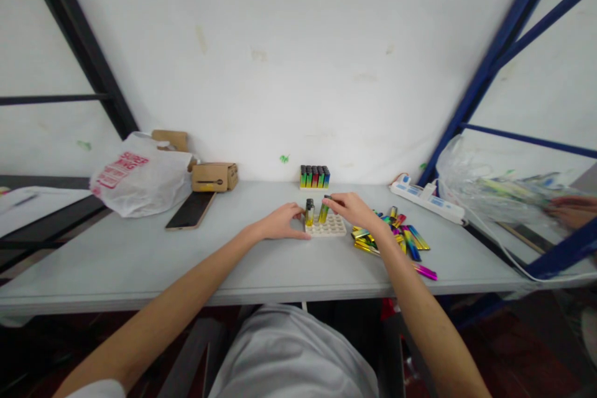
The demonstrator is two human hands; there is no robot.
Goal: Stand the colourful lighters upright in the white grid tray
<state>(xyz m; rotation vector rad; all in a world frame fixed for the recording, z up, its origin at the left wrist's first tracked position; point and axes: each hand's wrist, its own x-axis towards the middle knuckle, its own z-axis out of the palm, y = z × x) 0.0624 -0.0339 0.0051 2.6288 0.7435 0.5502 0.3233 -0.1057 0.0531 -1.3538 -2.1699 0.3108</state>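
A white tray with rows of holes (333,227) lies on the table in front of me. My left hand (282,222) is at its left end, thumb along the near edge and fingers curled by the far corner, gripping it. Upright at the tray's left side are yellow lighters (310,214) with dark tops. My right hand (347,205) pinches a green and yellow lighter (323,211) near its top, slightly tilted over the tray. Whether its lower end sits in a hole I cannot tell. Right of the tray lies a loose pile of shiny multicoloured lighters (410,241), partly behind my right forearm.
A filled block of upright lighters (314,178) stands near the wall. At the left are a phone (191,210), a cardboard box (209,177) and a white plastic bag (140,174). A power strip (426,199) lies right. Another person's hand (571,208) shows beyond the blue frame.
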